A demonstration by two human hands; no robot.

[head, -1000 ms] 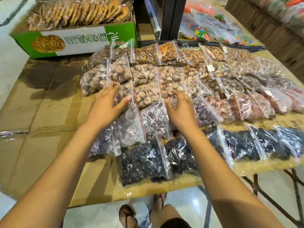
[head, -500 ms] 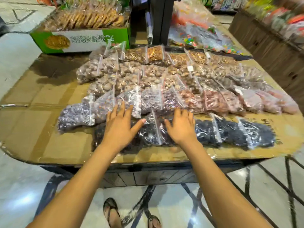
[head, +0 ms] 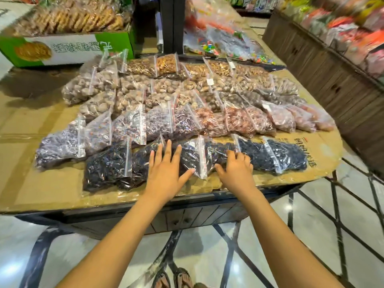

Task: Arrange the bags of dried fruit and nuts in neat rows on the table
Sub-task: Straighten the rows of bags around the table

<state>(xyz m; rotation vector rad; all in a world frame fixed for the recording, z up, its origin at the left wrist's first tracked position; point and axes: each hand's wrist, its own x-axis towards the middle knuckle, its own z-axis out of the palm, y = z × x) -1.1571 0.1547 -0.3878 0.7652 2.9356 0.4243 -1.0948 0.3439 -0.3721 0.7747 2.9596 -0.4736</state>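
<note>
Bags (head: 187,113) of dried fruit and nuts sit in overlapping rows on cardboard (head: 52,183) that covers the table (head: 187,215).

Left hand (head: 166,173): flat, fingers spread wide, palm down on the near-row dark bags (head: 112,165), thumb out toward the right hand. Not gripping anything.

Right hand (head: 236,171): fingers curled, resting on the next dark bag over, tips at its seal strip. Can't tell whether it's pinching the plastic or just pressing.

A clear zip-bag edge (head: 200,161) stands between the two hands.

Near row: dark fruit, runs from left of centre to the right-hand dark bag (head: 291,156). It sits close to the front edge of the cardboard; only a thin bare strip in front of the hands.

Next row back: purple bags (head: 62,146) on the left, reddish bags (head: 239,121) to the right. Further back: brown nut bags (head: 99,86).

Open room: wide bare cardboard on the left side and front-left corner. Some bare cardboard on the right past the last dark bag, where the printed text (head: 299,150) is.

Back edge: green box (head: 68,48) of biscuits at back left, black post (head: 172,23) at centre, candy bags (head: 224,42) at back right. Wooden shelf (head: 322,65) stands off the right side.
</note>
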